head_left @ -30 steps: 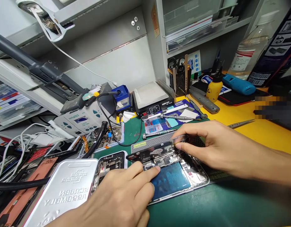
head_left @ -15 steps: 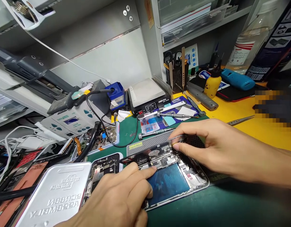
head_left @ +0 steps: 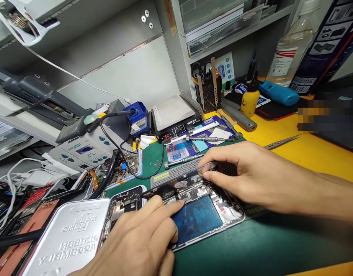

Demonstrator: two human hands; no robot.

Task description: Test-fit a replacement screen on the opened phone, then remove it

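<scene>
An opened smartphone (head_left: 196,218) lies on the green mat, its inside facing up with a large dark blue battery area. Its screen panel (head_left: 173,186) stands tilted up along the far side. My right hand (head_left: 236,172) pinches the panel's right end between thumb and fingers. Across the phone's left end reaches my left hand (head_left: 144,234), its index fingertip touching the small parts just above the battery. The other visible fingers of that hand are bent beside the phone's near left edge, apart from the index; its thumb is hidden.
A second opened phone (head_left: 125,201) and a white embossed tray (head_left: 70,230) sit at left. Behind are screwdrivers (head_left: 209,138), a heating plate (head_left: 173,115) and a control station (head_left: 81,151) with cables. Tweezers (head_left: 282,142) lie right, near a yellow bottle (head_left: 250,101).
The whole view has shifted slightly, so everything sits a little further left. Both hands keep nearly the same places on the phone and its screen panel.
</scene>
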